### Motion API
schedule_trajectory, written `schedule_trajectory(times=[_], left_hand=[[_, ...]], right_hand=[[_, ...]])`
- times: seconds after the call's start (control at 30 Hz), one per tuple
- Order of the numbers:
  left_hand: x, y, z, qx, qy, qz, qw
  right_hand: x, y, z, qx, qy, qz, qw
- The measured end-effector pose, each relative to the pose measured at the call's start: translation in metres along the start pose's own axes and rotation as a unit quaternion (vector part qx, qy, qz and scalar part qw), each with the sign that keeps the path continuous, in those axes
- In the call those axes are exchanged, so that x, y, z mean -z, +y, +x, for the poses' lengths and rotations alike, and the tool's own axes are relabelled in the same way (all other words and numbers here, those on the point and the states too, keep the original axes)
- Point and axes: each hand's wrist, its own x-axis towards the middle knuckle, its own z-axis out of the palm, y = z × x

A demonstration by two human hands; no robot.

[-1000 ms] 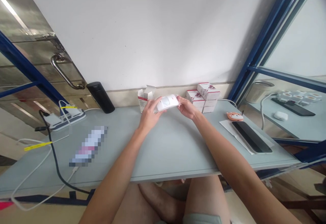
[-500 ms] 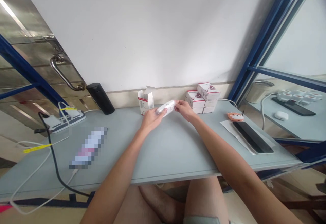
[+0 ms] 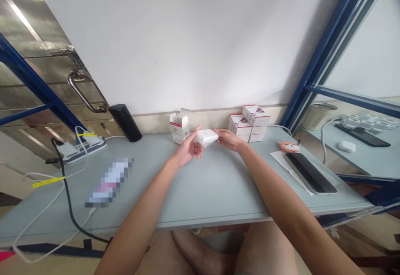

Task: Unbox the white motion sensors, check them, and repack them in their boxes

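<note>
A white block-shaped item in thin clear wrapping [image 3: 206,136] is held just above the table between my two hands. My right hand [image 3: 230,140] pinches its right end between thumb and fingertips. Around its left end is my left hand [image 3: 186,149], with one finger along the upper edge and the others curled below. What the item is I cannot make out. Just behind my left hand stands a white and red carton [image 3: 179,130], upright with its top flaps up.
Several closed white and red boxes [image 3: 256,116] are stacked against the wall. A black bottle [image 3: 125,123], a power strip [image 3: 87,150] with cables and a blurred phone [image 3: 109,182] lie left. On the right are a dark phone [image 3: 309,173], paper and an orange-white object [image 3: 289,146].
The white item has turned from slanted to nearly level and its broad side now shows. My left hand's fingers have loosened and shifted round its left end.
</note>
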Motion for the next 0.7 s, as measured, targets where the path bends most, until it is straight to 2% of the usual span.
schedule_trajectory(times=[0.13,0.23,0.33,0.4,0.57,0.63,0.7], left_hand=[[0.000,0.005,-0.001,-0.013,-0.016,-0.166,0.986],[0.000,0.006,0.001,-0.035,0.006,-0.210,0.977],[0.002,0.001,0.008,-0.053,0.067,-0.183,0.979],[0.004,-0.003,0.013,-0.060,0.088,-0.169,0.980],[0.014,-0.009,0.021,-0.063,0.172,-0.092,0.979],[0.019,-0.009,0.023,-0.062,0.210,-0.062,0.974],[0.026,-0.008,0.023,-0.058,0.244,-0.013,0.968]], right_hand=[[-0.008,-0.003,0.002,0.019,0.000,0.046,0.999],[-0.019,-0.005,0.006,0.054,0.020,0.072,0.996],[-0.028,-0.006,0.007,0.097,0.038,0.078,0.991],[-0.033,-0.006,0.006,0.120,0.041,0.068,0.990],[-0.049,-0.002,0.002,0.138,0.033,-0.002,0.990],[-0.058,-0.001,-0.001,0.171,0.046,-0.077,0.981],[-0.068,-0.001,-0.006,0.230,0.052,-0.219,0.947]])
